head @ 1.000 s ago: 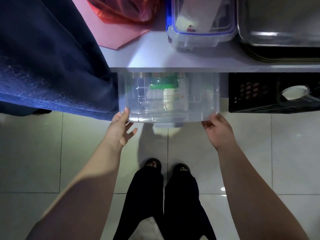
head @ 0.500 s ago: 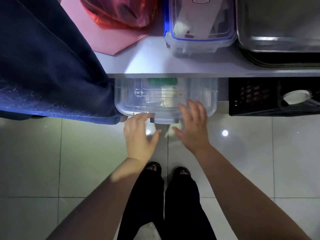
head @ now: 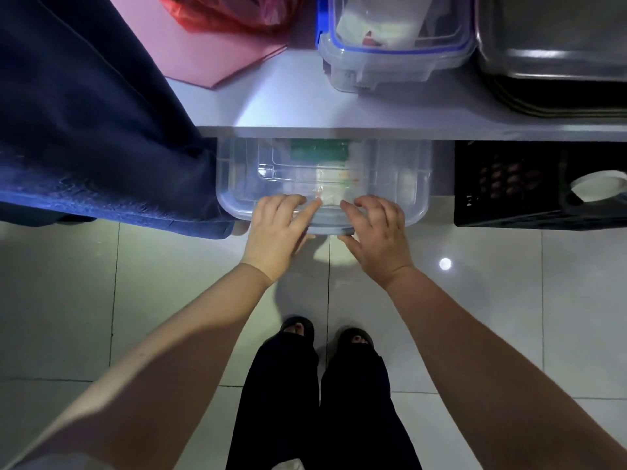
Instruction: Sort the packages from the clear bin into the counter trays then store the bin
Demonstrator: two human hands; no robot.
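Floor: pale tile (head: pixel 101 300) in front of the feet lies bare, leaving room to step back or draw the bin straight out.
Hands: a second ago they were at the bin's two front corners; now the left hand (head: pixel 276 232) and right hand (head: pixel 376 232) sit close together at the middle of the front edge.
Grip: both loosely spread, fingers curled over the front rim and thumbs below the lip, resting on it and not clamped.
Bin: the clear bin (head: pixel 400 184) sits under the tabletop (head: pixel 278 106) and has slid further in; only its front strip shows.
Meaning: this looks like the push that stores the bin, yet packages (head: pixel 330 179) show through the plastic, so sorting may not be finished.
Sides: dark cloth (head: pixel 101 130) touches the bin on the left; a black crate (head: pixel 509 184) stands just to its right with a narrow gap.
Above: a blue-lidded box (head: pixel 390 59) and a metal tray (head: pixel 556 39) sit near the tabletop's edge, clear of the hands.
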